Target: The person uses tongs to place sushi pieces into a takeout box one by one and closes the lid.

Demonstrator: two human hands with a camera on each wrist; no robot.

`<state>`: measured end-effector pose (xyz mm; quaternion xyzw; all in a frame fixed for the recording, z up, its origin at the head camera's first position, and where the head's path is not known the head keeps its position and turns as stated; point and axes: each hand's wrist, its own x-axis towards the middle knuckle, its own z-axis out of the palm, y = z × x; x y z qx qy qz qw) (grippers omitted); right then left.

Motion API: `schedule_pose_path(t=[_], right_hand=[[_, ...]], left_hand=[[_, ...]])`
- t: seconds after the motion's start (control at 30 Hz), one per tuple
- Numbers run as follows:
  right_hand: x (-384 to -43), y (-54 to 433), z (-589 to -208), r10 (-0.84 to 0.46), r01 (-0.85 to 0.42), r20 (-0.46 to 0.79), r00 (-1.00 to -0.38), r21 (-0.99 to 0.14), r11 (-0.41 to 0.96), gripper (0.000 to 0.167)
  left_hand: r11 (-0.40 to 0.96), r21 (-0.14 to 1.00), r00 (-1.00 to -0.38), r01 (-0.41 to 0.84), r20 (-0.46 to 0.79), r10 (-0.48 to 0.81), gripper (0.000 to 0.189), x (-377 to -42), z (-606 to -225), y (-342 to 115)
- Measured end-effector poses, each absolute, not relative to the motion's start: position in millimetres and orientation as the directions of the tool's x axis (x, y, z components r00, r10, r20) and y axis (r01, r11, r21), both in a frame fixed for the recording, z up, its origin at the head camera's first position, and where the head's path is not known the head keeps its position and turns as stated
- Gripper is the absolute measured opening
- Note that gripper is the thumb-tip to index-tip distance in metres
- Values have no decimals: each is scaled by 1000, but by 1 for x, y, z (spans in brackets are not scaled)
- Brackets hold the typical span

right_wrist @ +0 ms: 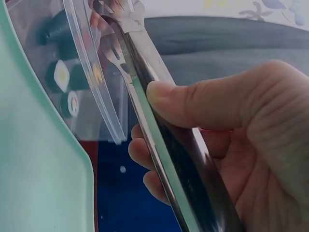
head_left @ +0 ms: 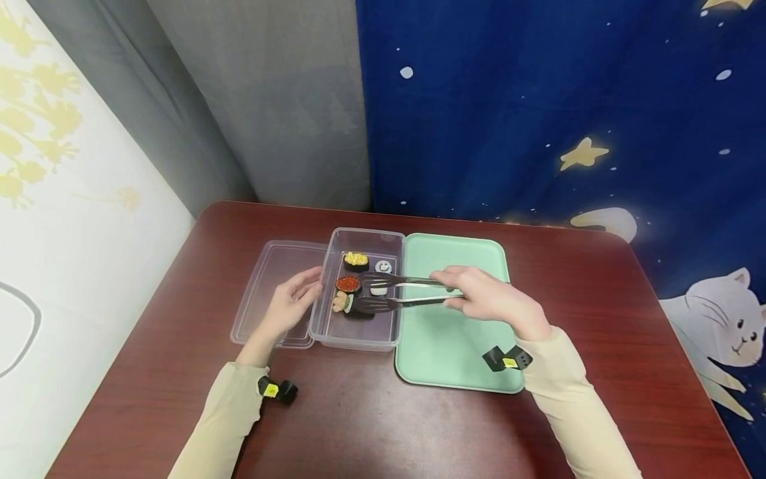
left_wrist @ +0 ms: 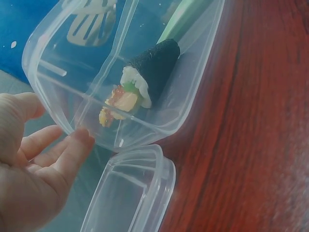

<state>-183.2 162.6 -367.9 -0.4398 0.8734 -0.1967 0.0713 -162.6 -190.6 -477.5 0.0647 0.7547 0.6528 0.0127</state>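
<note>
Your right hand (head_left: 487,293) grips tongs (head_left: 413,303), tips parted over sushi pieces (head_left: 348,285) in a clear box (head_left: 354,342).
Your left hand (head_left: 293,303), fingers loose, is at the box's left wall; a knock from the tongs could slide it or tip crowded pieces.

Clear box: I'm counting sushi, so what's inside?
Yellow sushi, red sushi, two small rolls, a hand roll. In the head view, tongs hide part of the hand roll and anything directly beneath.
</note>
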Motion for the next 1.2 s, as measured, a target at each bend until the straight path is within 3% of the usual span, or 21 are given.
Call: schedule_pose_path(t=[0.4, 0.73, 1.2], right_hand=[[-172, 210, -370, -703, -678, 131, -699, -436, 592, 45], [-160, 250, -379, -611, -682, 310, -728, -424, 596, 54], [-138, 307, -402, -367, -506, 377, -850, -398, 765, 69]], left_hand=[[135, 987, -991, 83, 68, 114, 42, -163, -477, -191], [122, 989, -992, 82, 68, 110, 41, -163, -477, -190], [114, 991, -991, 74, 60, 121, 41, -162, -477, -190]])
